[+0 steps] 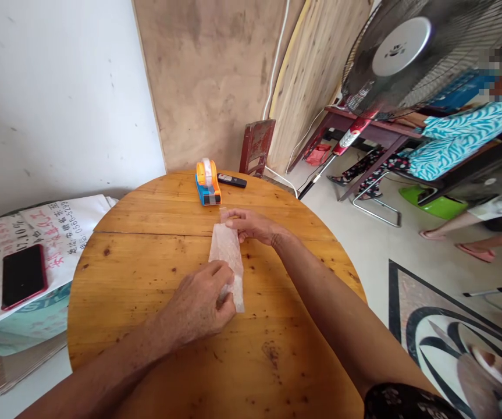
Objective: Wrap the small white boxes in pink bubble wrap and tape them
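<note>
A narrow, whitish, translucent strip lies on the round wooden table, its long side running away from me. Bent fingers of my left hand rest on the near part of the strip, closed against it. My right hand is at the strip's far end, thumb and fingertips brought together on its edge. A small clear piece shows at that far end. Beyond it stands an orange and blue tape dispenser with a roll in it.
Next to the dispenser lies a black remote. A phone rests on printed sacks at the left. Behind the table are a wooden chair and a standing fan. People sit at the right.
</note>
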{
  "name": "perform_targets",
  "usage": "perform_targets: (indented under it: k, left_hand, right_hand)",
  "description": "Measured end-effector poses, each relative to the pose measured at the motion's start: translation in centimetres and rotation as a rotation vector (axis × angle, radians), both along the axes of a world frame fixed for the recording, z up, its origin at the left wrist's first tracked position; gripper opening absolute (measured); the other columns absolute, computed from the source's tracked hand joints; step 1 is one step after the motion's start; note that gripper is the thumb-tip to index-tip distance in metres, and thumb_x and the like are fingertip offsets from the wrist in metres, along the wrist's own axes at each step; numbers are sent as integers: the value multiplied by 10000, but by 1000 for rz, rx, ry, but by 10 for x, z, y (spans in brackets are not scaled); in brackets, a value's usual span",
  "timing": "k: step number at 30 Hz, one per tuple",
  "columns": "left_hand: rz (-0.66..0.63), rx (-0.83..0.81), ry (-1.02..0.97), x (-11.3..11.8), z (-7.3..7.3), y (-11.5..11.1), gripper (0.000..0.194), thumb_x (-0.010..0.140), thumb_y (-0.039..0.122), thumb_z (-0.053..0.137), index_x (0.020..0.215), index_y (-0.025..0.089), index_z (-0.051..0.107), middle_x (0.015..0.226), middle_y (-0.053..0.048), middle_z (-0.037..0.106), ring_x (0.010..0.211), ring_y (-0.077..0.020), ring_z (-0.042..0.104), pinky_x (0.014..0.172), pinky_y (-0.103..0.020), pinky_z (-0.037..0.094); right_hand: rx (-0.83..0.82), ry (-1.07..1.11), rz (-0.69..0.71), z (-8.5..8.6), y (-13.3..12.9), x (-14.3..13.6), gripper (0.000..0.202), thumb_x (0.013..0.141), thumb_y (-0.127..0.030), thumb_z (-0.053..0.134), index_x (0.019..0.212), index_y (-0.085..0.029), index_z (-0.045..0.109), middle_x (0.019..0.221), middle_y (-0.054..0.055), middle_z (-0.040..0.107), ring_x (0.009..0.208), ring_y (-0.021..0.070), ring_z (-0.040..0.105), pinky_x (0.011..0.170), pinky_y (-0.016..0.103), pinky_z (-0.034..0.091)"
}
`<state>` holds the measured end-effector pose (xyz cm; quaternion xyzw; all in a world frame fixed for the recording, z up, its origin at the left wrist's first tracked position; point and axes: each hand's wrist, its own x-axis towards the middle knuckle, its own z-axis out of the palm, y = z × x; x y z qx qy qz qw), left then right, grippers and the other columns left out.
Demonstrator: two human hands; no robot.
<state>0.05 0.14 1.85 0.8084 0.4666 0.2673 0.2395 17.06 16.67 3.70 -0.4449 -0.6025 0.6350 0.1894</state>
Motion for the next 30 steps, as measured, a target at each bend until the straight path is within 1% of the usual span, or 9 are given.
perform_targets:
  k: [2,4,7,11,13,16,21,25,30]
  left_hand:
    - [-5,2,-3,0,-1,0,144,756,165,492,892,199,524,1057,-82,634,704,-167,579,645,-302,472]
    - [-3,5,-1,0,-1,0,149,747,157,495,887,198,523,1055,-79,636,653,-150,551,609,-289,457]
    - [8,16,-2,0,-2,0,166,749,155,492,906,192,530,1026,-81,642,632,-149,539,597,-289,450]
    - [25,32,10,1,-2,0,352,762,164,493,1111,172,543,942,-78,648,635,-174,552,597,-304,458]
    - [21,29,23,1,-2,0,358,761,159,495,1113,173,560,928,-77,649,664,-186,574,603,-304,466]
    - [23,40,26,1,-3,0,299,764,154,495,1046,173,592,957,-84,654,752,-207,613,660,-320,495]
    - [51,95,16,0,-6,-3,276,783,169,517,1038,192,619,1112,-85,616,785,-188,612,698,-323,511]
    - [150,162,95,0,-5,-9,230,811,228,551,1025,217,634,1106,-79,550,833,-200,598,753,-347,518]
    - [304,174,137,3,-3,-15,206,801,271,585,981,177,551,954,-74,542,889,-254,587,803,-399,517]
  right_hand:
    - [49,22,-23,-4,-3,0,406,600,-320,800,928,-181,607,669,-38,586,541,99,517,439,192,406]
    - [103,25,-74,-11,-5,-3,440,557,-240,803,944,-176,605,648,-61,562,539,94,501,449,190,383]
    - [138,45,-130,-23,-4,-9,396,544,-194,783,900,-167,609,633,-78,539,563,81,498,523,192,389]
    - [154,56,-160,-27,-3,-14,365,519,-177,783,846,-156,622,626,-75,547,585,85,508,584,213,398]
    - [163,57,-172,-22,-5,-14,352,517,-181,780,832,-158,626,619,-74,551,577,87,503,574,217,394]
    - [187,71,-182,-8,-15,-13,350,533,-206,781,848,-163,635,621,-76,550,570,80,488,564,213,390]
    - [297,161,-143,20,-50,-5,383,592,-257,782,942,-182,646,699,-60,571,642,97,531,632,243,441]
    - [413,131,-92,32,-84,2,365,681,-281,737,1023,-203,635,769,-37,580,714,118,552,663,259,456]
    - [520,91,-75,34,-117,3,321,759,-268,676,1071,-208,629,883,10,627,821,149,588,743,288,490]
